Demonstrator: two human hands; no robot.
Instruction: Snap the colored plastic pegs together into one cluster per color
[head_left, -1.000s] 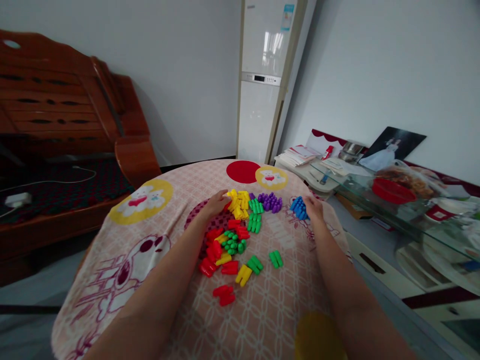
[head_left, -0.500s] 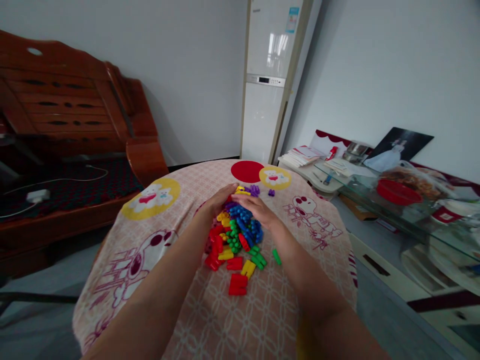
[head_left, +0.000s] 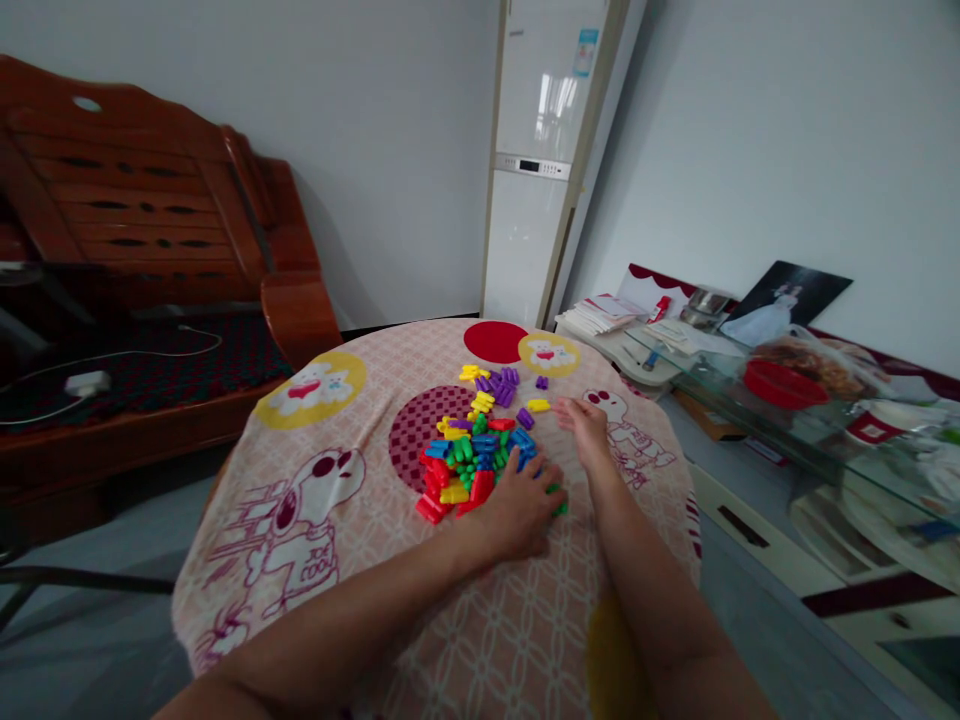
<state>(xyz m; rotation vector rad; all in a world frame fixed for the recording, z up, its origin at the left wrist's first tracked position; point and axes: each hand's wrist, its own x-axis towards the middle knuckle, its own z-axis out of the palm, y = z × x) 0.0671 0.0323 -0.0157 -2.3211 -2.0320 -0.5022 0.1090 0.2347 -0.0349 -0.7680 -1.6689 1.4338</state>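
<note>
A heap of small plastic toy pieces (head_left: 465, 455) in red, yellow, green, blue and purple lies in the middle of the cloth-covered table (head_left: 420, 620). My left hand (head_left: 525, 505) is spread over the near right side of the heap, palm down, and hides some pieces beneath it. To the right, my right hand (head_left: 583, 425) is held on edge with its fingers extended and nothing in them. Just left of its fingertips lies a yellow piece (head_left: 538, 406). Purple pieces (head_left: 504, 382) are scattered at the far side of the heap, one apart from the others.
A wooden bench (head_left: 150, 230) stands at the left, with a white charger (head_left: 88, 384) on its seat. Behind the table is a tall white cabinet unit (head_left: 529, 240). On the right, a glass shelf (head_left: 720, 375) carries papers, a red bowl (head_left: 784, 385) and a paper cup (head_left: 885, 420).
My left hand has come back from the far side to the near right of the heap. The right hand has moved right, away from the pieces. The pieces are shifted and more spread at the far side.
</note>
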